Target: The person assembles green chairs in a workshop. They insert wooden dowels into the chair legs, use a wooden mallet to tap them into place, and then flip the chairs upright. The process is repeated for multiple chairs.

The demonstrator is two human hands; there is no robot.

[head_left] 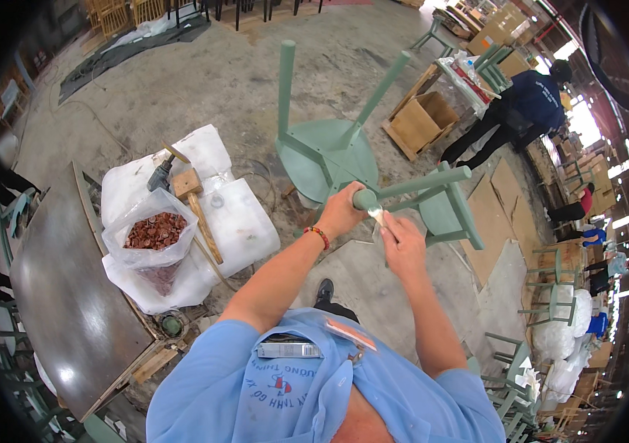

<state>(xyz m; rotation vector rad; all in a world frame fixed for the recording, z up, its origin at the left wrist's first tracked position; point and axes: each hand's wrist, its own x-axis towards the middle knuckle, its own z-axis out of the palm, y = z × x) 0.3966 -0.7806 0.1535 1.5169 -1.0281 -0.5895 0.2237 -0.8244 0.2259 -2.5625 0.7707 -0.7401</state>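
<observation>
In front of me a green wooden chair (307, 166) is upside down, its seat low and its legs pointing up. My left hand (342, 213) is closed round the leg nearest me, just below the round leg end (364, 198). Pinched in my right hand (404, 242) is a small tool with a pale tip (376, 215), which meets the side of that leg end. Fingers cover most of the tool, so its exact kind does not show. What holds the chair up is mostly hidden beneath it.
To my left, a white foam-covered surface (251, 214) bears a clear bag of red-brown pieces (156, 232), a wooden mallet (195, 196) and a power drill (161, 173). Beyond lies a dark tabletop (71, 295). A cardboard box (423, 122) and a person in dark clothes (528, 103) are far right.
</observation>
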